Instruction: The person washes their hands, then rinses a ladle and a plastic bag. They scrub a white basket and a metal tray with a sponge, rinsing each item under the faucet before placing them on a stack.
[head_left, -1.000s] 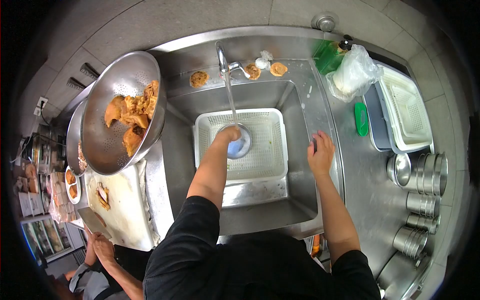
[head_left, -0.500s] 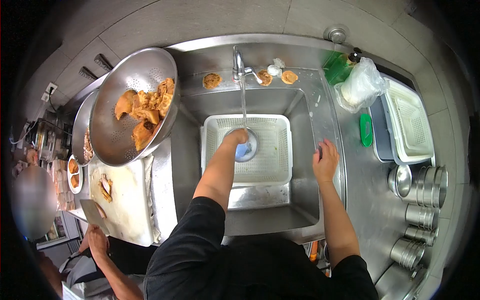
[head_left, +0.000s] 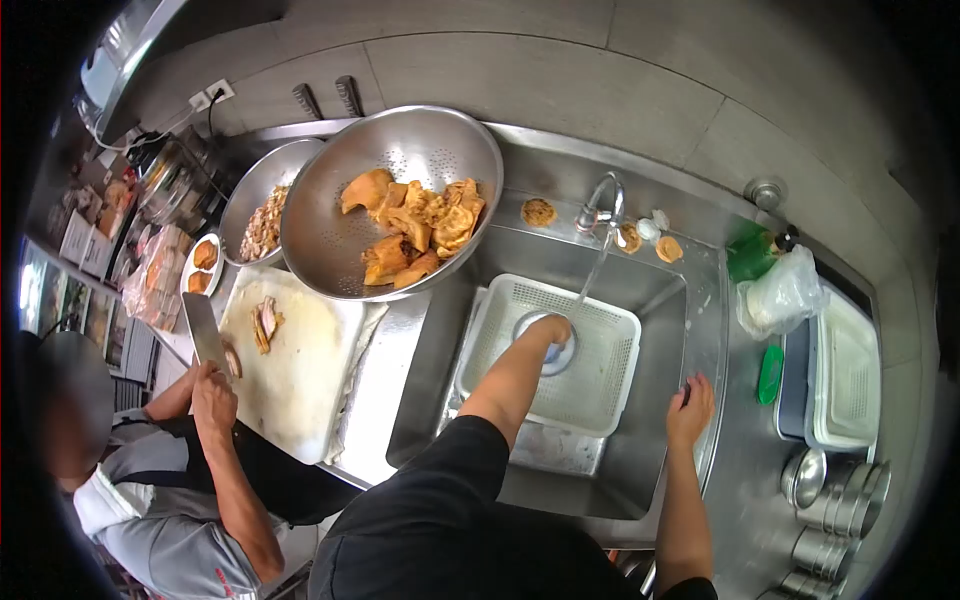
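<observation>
One metal bowl (head_left: 562, 360) in the white basket (head_left: 600, 388) in the sink (head_left: 628, 485), tap (head_left: 603, 205) running, left hand (head_left: 553, 330) inside the bowl, fingers hidden so can't tell grip, right hand (head_left: 692, 410) half-curled at the sink's right edge, can't tell if it holds the small dark item (head_left: 685, 396) by its thumb.

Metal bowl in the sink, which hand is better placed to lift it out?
Probably your left hand: it's at the bowl, while your right hand is off by the sink's right edge.
</observation>
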